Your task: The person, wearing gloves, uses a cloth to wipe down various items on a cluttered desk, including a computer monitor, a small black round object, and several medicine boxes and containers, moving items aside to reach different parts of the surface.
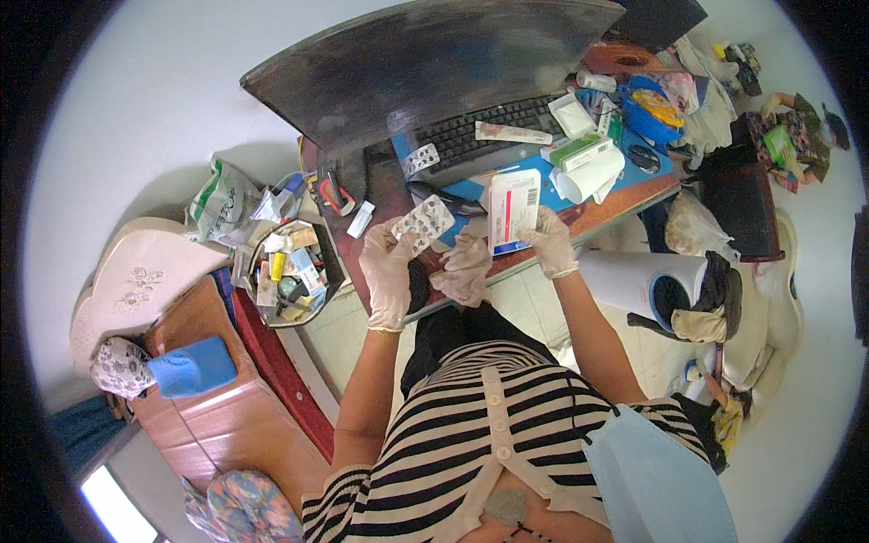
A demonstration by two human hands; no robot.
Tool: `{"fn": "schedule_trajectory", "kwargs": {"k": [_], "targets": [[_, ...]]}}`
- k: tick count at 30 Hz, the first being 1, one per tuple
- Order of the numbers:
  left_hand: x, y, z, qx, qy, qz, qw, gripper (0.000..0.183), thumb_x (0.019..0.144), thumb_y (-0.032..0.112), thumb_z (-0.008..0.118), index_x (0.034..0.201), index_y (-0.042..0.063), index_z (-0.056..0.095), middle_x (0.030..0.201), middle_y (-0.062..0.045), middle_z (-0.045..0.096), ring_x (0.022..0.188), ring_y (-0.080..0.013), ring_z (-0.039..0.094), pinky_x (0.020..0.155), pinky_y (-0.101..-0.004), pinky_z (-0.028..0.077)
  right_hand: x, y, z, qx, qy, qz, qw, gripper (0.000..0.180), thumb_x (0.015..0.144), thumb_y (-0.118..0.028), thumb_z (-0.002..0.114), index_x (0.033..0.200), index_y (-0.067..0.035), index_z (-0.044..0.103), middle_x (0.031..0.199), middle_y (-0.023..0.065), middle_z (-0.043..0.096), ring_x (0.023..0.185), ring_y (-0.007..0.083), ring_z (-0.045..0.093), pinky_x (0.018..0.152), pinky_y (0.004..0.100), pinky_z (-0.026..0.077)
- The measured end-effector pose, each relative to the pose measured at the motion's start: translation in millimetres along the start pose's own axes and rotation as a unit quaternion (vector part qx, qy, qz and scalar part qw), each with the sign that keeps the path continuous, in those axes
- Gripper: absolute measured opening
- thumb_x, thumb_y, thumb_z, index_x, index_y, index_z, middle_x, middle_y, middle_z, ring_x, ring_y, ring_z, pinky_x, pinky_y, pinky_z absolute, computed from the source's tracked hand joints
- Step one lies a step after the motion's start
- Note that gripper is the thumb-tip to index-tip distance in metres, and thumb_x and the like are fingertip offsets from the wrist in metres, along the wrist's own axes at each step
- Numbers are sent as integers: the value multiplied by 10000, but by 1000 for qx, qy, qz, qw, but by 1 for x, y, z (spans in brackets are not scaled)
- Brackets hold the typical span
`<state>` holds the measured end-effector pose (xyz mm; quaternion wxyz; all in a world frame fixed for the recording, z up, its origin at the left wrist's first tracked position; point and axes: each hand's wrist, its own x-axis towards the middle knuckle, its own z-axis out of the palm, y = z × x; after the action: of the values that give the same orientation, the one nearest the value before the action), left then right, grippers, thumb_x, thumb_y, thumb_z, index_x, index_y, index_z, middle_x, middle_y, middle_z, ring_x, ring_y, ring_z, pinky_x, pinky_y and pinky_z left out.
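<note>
My left hand (388, 275), in a pale disposable glove, pinches a foil blister pack (424, 222) with its pockets facing up. My right hand (548, 243), gloved the same way, grips a flat white medicine box (514, 207) by its right side. The box has a red stripe, a blue end and printed writing. Between the hands lies a crumpled pale cloth (465, 268) at the desk's front edge. Beyond them, a second blister pack (421, 159) rests at the left of a black keyboard (475, 132). A squeezed tube (513, 133) lies across the keys.
A large dusty monitor (421, 68) backs the desk. At right are a green-and-white box (577, 151), rolled white paper (592, 175), a mouse (643, 158) and a blue basket (648, 112). A bin of mixed small items (326, 298) stands left. A white cylinder (638, 282) is beside the desk.
</note>
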<state>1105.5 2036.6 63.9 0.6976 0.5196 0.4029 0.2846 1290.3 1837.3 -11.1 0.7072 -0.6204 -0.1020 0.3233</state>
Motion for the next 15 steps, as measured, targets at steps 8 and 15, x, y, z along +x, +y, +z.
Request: {"fn": "schedule_trajectory", "kwargs": {"k": [8, 15], "targets": [[-6, 8, 4, -16, 21, 32, 999, 236, 838, -10, 648, 1068, -24, 599, 952, -45, 632, 817, -95, 579, 717, -238, 481, -17, -19, 8, -103, -93, -27, 990, 277, 762, 72, 660, 1026, 7, 605, 965, 77, 654, 866, 166, 631, 789, 286, 518], [-30, 20, -5, -71, -20, 38, 997, 266, 846, 22, 660, 1096, -20, 579, 1017, -55, 617, 891, -112, 573, 775, -253, 471, -8, -13, 8, -46, -177, -111, 977, 203, 825, -183, 624, 919, -6, 592, 956, 92, 633, 891, 188, 599, 845, 311, 486]]}}
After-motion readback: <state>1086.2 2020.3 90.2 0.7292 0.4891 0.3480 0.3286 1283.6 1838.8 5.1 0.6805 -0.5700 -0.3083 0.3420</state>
